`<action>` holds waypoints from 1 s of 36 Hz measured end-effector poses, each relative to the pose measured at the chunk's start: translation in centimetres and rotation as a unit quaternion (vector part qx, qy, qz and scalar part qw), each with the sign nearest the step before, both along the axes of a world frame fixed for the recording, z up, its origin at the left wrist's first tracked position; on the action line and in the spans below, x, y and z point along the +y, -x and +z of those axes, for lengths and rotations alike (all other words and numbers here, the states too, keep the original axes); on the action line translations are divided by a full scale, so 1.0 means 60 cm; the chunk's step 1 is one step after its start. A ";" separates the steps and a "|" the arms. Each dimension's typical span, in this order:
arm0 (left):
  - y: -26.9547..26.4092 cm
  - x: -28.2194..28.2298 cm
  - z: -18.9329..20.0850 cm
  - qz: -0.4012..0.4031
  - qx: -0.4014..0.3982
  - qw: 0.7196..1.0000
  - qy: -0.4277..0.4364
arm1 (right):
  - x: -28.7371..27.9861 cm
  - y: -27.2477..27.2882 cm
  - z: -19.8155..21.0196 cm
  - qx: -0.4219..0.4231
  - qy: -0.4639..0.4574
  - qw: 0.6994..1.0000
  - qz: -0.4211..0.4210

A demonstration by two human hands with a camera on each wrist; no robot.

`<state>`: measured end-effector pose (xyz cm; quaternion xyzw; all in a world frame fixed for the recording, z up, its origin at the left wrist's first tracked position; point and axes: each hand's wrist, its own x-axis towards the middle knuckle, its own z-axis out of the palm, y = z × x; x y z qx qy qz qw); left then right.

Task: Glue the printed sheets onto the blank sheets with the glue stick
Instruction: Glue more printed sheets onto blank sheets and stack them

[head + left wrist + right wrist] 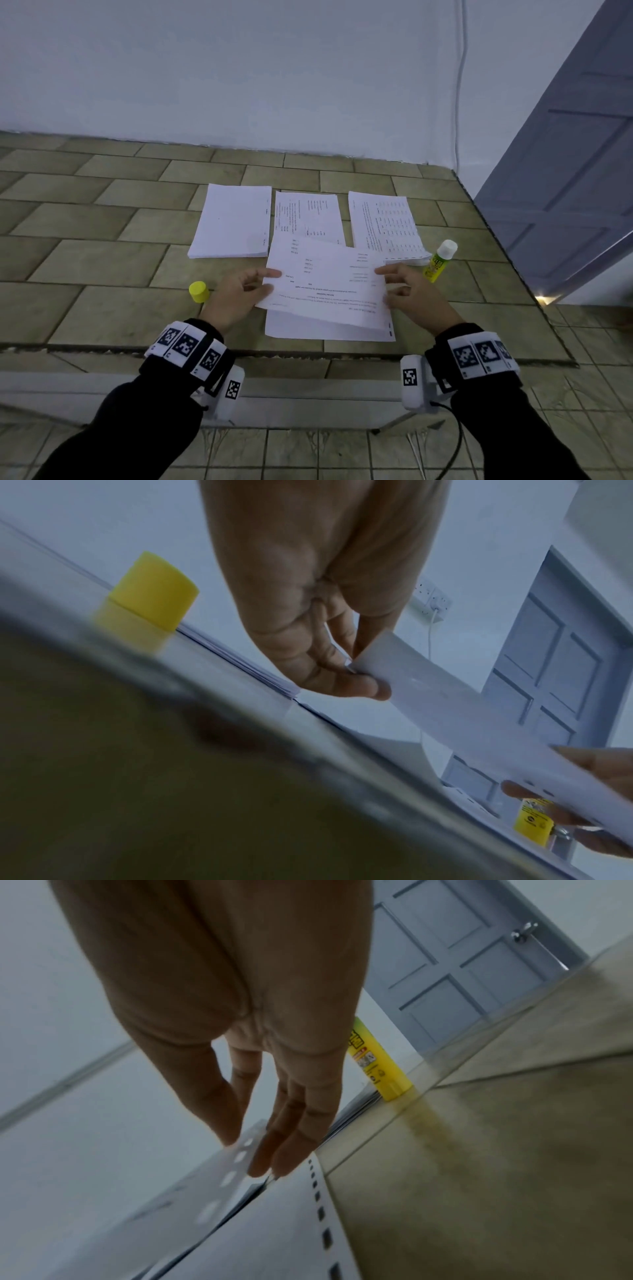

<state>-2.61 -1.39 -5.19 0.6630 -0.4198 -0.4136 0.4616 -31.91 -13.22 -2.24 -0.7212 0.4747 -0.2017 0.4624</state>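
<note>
Both hands hold one printed sheet (329, 284) a little above a blank sheet (308, 330) lying at the table's near edge. My left hand (272, 281) pinches its left edge between thumb and fingers (346, 688). My right hand (385, 286) pinches the hole-punched right edge, thumb on top (250, 1153). The held sheet is tilted, overlapping the blank one. The yellow glue stick (440, 260) stands uncapped just right of my right hand, also visible in the right wrist view (380, 1066). Its yellow cap (198, 291) stands left of my left hand (154, 591).
Behind the held sheet lie a stack of blank sheets (229, 222), a printed sheet (308, 216) and a printed stack (387, 222). The tile-patterned table (102, 257) meets a white wall at the back. A grey door (565, 171) stands to the right.
</note>
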 end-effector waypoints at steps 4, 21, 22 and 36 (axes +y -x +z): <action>0.004 0.001 0.002 -0.010 -0.002 1.000 0.000 | -0.003 0.001 -0.002 -0.024 -0.011 0.998 -0.053; 0.021 -0.004 0.001 -0.072 -0.280 0.957 -0.007 | -0.015 -0.015 -0.024 0.207 0.085 0.974 0.021; 0.021 -0.004 0.001 -0.073 -0.279 0.957 -0.007 | -0.015 -0.015 -0.025 0.218 0.086 0.972 0.026; 0.018 0.008 -0.008 -0.067 -0.269 0.961 -0.010 | -0.012 0.002 -0.020 0.204 0.044 0.976 0.067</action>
